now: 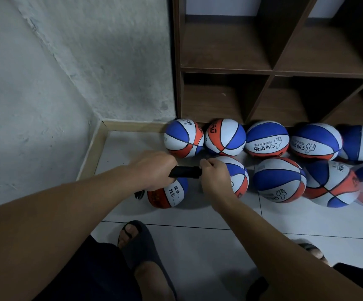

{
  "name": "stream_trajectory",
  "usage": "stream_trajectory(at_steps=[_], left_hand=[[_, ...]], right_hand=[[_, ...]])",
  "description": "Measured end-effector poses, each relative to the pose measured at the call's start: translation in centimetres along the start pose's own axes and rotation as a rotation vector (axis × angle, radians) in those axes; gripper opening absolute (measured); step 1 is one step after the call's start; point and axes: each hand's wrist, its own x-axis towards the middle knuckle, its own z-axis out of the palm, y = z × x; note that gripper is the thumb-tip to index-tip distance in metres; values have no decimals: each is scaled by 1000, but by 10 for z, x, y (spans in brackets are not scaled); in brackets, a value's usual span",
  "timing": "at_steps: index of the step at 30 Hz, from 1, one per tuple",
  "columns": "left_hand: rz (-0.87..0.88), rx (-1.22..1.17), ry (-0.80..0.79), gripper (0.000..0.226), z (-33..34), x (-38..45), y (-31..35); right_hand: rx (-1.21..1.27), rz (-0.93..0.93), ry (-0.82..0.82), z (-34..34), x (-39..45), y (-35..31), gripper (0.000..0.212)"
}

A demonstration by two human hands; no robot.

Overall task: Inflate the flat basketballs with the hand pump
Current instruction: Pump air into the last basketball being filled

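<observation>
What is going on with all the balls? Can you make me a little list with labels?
place: tiled floor in a corner, beside a brown shelf
balls: about ten blue, white and orange basketballs, in two rows on the floor by the shelf
tool: black pump, held over the floor
left hand: grips one end of the pump
right hand: fingers curled at the other end of the pump
ball below the hands: orange and white ball with writing on it
feet: in dark sandals
</observation>
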Motion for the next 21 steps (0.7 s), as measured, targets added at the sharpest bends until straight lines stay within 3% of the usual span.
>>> stream_trajectory(at_steps=[5, 10, 13, 17, 21], left_hand=[[-11, -59, -59, 27, -5, -1, -20], [-75, -118, -83, 34, -5, -4, -33], [-48, -98, -91, 34, -3, -4, -22], [-46, -81, -34, 34, 1, -2, -13], [-47, -98, -15, 29, 11, 0, -7]], right_hand=[[-100, 5, -5, -38, 20, -8, 27], [26, 125, -14, -87, 47, -10, 14], [-32, 99, 42, -67, 39, -9, 13], [-76, -32, 100, -32, 16, -7, 28], [-50, -39, 53, -13, 4, -7, 29]])
